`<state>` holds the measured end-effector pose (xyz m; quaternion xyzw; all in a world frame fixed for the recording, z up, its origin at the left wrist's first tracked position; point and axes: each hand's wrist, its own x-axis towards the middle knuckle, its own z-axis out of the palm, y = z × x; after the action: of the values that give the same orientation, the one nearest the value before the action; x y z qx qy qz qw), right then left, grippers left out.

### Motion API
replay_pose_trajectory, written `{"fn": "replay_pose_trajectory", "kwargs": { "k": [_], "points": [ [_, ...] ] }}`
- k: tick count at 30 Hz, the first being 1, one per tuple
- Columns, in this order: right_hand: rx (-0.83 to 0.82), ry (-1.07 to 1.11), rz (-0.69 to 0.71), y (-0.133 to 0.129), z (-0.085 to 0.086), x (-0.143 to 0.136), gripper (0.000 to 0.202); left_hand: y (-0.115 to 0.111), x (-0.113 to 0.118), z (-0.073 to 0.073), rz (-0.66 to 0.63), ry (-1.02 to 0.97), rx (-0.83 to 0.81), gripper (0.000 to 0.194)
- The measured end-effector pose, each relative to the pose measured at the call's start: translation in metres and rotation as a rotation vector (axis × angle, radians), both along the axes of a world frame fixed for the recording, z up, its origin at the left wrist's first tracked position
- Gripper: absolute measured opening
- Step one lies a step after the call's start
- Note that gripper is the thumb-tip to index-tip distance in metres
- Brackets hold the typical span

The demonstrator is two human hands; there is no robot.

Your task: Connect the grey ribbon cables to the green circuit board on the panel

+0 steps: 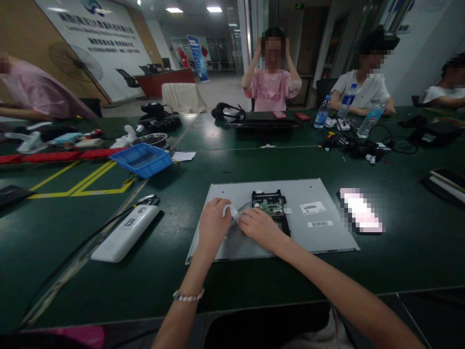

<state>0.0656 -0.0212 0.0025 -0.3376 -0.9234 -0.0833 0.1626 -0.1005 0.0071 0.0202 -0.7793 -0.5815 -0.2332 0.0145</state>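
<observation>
A flat grey display panel lies face down on the green table. Near its middle a green circuit board sits in a black frame, with a grey cable running to its left side. My left hand is over the panel's left part, fingers closed on a whitish strip of tape. From the other side my right hand pinches the same strip with its fingertips, just left of the board. The hands partly hide the cable and the lower left of the board.
A white power bank with a cable lies to the left, a phone to the right. Farther back are a blue plastic basket, a dark monitor and water bottles. Several people sit around the table.
</observation>
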Motion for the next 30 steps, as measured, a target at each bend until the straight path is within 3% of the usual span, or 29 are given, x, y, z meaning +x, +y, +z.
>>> {"fn": "replay_pose_trajectory", "kwargs": {
  "k": [5,13,19,22,26,30],
  "points": [
    [-0.007,-0.024,-0.018,0.003,-0.009,0.000,0.014,-0.020,0.013,-0.008,-0.026,0.156,-0.125,0.018],
    [-0.062,0.017,-0.028,-0.009,-0.014,0.000,0.019,-0.026,0.016,-0.026,0.043,0.222,-0.200,0.021],
    [-0.102,0.076,-0.022,-0.026,-0.008,0.005,0.042,-0.028,0.015,-0.030,0.010,0.172,-0.196,0.032],
    [-0.156,0.121,-0.007,-0.027,-0.001,0.010,0.042,-0.027,0.013,-0.029,-0.021,0.119,-0.168,0.032],
    [-0.227,0.264,-0.097,-0.021,0.010,0.038,0.032,-0.024,0.008,-0.031,-0.064,0.025,-0.098,0.026],
    [-0.346,0.435,-0.333,-0.001,0.007,0.097,0.025,-0.022,0.007,-0.031,-0.088,-0.054,-0.007,0.018]
  ]
}}
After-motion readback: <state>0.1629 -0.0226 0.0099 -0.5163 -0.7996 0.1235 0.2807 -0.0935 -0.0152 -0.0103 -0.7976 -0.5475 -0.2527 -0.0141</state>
